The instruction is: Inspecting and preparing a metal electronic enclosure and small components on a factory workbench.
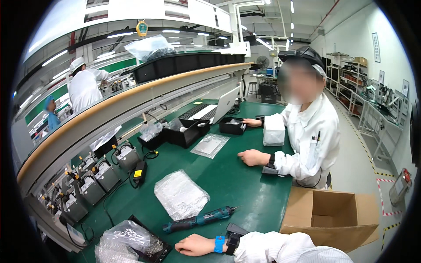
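Note:
My right hand [194, 245] rests at the front of the green table, its fingers loosely curled in, with nothing showing in them. On its wrist are a blue strap [219, 244] and a black band with a dark device. Just beyond it lies a teal and black cordless screwdriver [199, 220], its bit pointing right. A silvery wrapped packet [180, 195] lies flat behind the screwdriver. Beside my fingertips, a black tray [163, 253] holds small metal parts, partly covered by a clear plastic bag [127, 234]. My left hand is out of view.
A co-worker [309, 127] sits at the right, one hand at a small black bin [232, 126], beside a white wrapped block [274, 130]. An open cardboard box [302, 215] stands by the table edge. Grey power units [106, 175], a laptop [224, 105] and a shelf [105, 98] line the far side.

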Demonstrator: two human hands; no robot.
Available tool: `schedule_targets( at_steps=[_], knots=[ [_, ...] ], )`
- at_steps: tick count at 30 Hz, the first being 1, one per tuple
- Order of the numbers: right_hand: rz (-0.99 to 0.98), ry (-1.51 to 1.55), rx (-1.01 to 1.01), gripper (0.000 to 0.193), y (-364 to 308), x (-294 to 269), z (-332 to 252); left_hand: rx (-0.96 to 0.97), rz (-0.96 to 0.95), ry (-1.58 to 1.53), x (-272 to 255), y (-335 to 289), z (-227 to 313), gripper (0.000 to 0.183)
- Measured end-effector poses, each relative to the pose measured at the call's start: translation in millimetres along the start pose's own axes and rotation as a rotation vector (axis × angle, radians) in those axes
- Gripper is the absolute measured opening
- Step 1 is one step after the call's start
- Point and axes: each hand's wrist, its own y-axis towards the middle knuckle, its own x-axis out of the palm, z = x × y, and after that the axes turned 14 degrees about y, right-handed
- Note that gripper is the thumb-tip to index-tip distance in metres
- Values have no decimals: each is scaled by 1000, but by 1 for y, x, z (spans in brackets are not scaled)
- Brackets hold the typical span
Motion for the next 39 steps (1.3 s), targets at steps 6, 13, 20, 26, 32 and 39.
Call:
schedule_targets(
  at_steps=[6,13,20,26,32,39],
  knots=[
    [134,-43,-123,10,3,3,-2,-59,77,-57,-1,1,-1,21],
    [93,-2,-84,10,2,2,3,41,38,47,1,1,4,17],
    [39,57,-21,9,1,0,0,-13,27,12,0,2,-3,18],
    [126,-21,-125,11,0,3,-1,52,64,26,-1,2,-4,17],
    [125,-17,-121,10,2,2,0,147,131,107,1,7,-5,19],
    [120,-58,-107,11,3,3,1,45,63,26,-3,10,-15,21]
  ],
)
